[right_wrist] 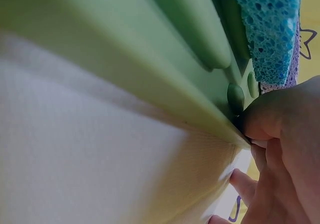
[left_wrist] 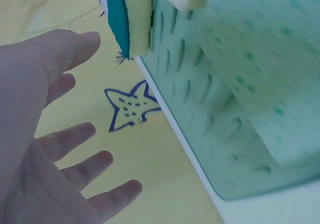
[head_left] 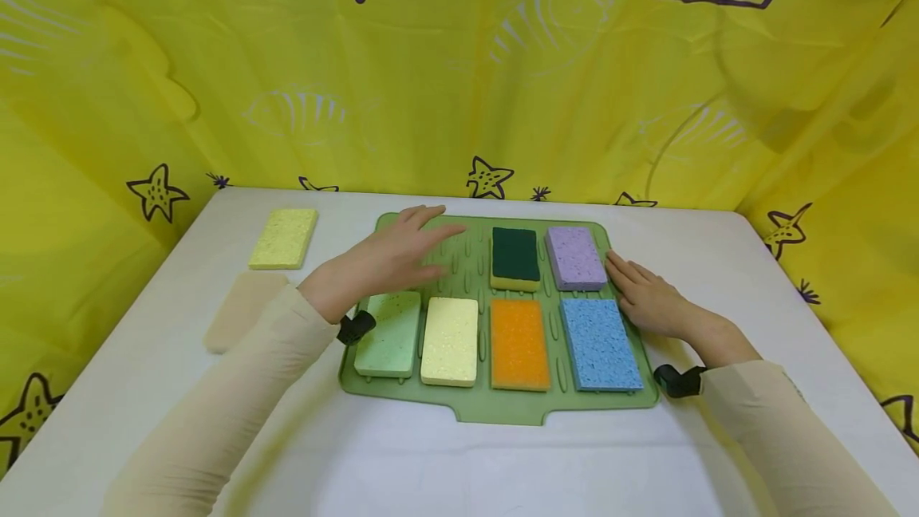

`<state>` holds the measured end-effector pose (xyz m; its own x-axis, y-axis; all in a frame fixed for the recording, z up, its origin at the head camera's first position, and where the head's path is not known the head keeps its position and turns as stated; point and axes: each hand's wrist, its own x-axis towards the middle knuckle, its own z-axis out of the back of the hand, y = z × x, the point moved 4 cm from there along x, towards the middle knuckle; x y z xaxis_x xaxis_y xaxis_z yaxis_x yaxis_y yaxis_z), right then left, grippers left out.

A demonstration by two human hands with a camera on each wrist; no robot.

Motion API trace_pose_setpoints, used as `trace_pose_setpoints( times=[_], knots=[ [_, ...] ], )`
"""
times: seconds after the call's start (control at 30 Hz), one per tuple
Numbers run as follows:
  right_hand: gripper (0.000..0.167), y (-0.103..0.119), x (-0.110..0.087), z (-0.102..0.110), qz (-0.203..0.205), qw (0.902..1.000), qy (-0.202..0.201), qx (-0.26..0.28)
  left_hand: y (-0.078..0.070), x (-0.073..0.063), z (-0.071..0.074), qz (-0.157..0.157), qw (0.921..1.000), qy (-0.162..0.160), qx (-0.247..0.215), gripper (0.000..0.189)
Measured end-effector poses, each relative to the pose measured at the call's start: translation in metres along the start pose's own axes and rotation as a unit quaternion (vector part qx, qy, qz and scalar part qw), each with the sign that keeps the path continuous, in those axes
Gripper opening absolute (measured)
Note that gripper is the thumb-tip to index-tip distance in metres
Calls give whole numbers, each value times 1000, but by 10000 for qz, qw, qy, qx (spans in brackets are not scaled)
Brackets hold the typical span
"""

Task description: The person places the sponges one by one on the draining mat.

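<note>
My left hand (head_left: 391, 258), fingers spread and holding nothing, hovers over the back left part of a green ribbed mat (head_left: 500, 413). Under its wrist lies a light green sponge (head_left: 388, 341). To the right along the front row are a pale yellow sponge (head_left: 449, 341), an orange sponge (head_left: 520, 344) and a blue sponge (head_left: 601, 344). Behind them sit a yellow sponge with a dark green scouring side (head_left: 514, 254) and a purple sponge (head_left: 576, 258). My right hand (head_left: 649, 297) rests at the mat's right edge, fingers extended; the right wrist view shows its thumb (right_wrist: 267, 116) on the rim.
Left of the mat, on the white table (head_left: 345, 477), lie a yellow sponge (head_left: 284, 238) and a beige sponge (head_left: 242, 308), partly behind my left sleeve. A yellow patterned curtain (head_left: 445, 86) hangs close round the table's back and sides.
</note>
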<state>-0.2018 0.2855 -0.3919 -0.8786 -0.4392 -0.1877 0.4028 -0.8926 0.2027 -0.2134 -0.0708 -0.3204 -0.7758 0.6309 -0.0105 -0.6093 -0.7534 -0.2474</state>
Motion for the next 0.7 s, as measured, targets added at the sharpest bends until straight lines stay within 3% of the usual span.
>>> trace_pose_setpoints(
  times=[0.33, 0.7],
  knots=[
    [57, -1, 0, -1, -24, 10000, 3, -20, 13, -34, 10, -22, 9986, -532, 68, 63],
    [55, -1, 1, -3, 114, 9997, -170, -125, 28, -63, 6, 198, 9971, -726, 61, 63]
  ],
)
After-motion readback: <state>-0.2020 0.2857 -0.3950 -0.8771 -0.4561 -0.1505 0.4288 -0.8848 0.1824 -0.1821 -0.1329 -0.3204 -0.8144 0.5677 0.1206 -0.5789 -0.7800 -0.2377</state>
